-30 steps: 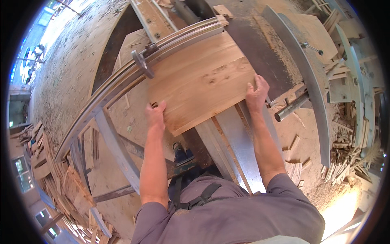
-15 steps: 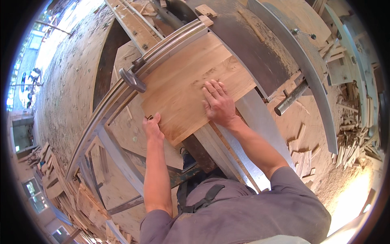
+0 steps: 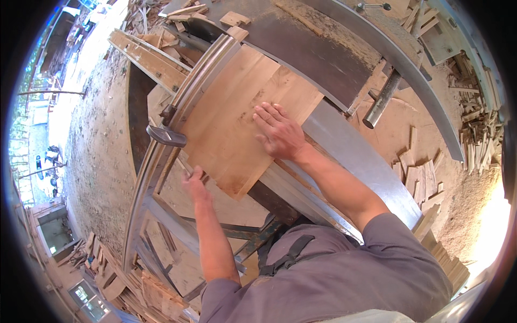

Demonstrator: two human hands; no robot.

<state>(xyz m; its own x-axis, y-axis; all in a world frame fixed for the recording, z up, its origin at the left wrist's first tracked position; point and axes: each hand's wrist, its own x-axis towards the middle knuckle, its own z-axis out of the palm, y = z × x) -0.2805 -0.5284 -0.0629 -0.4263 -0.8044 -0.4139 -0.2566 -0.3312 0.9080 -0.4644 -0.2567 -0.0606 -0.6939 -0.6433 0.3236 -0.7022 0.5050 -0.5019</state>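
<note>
Over the metal plate [image 3: 358, 151] it's clear, but rail [image 3: 207, 74] and clamp [image 3: 168, 136] obstruct passage left of the panel [image 3: 231, 113].

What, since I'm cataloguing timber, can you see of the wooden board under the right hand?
The wooden board is broad, flat and roughly four-sided, pale brown with visible grain, dark knot-like marks and a browner patch at its near corner. It lies flat, its far left side alongside a metal rail. The right hand rests palm down on top. The left hand is by the near left edge, too blurred to confirm contact.

Left hand [image 3: 195, 184] blurred, patch of wooden board [image 3: 229, 107] hidden under right hand [image 3: 281, 133], shirt [image 3: 344, 274] cut off by lower edge
</note>
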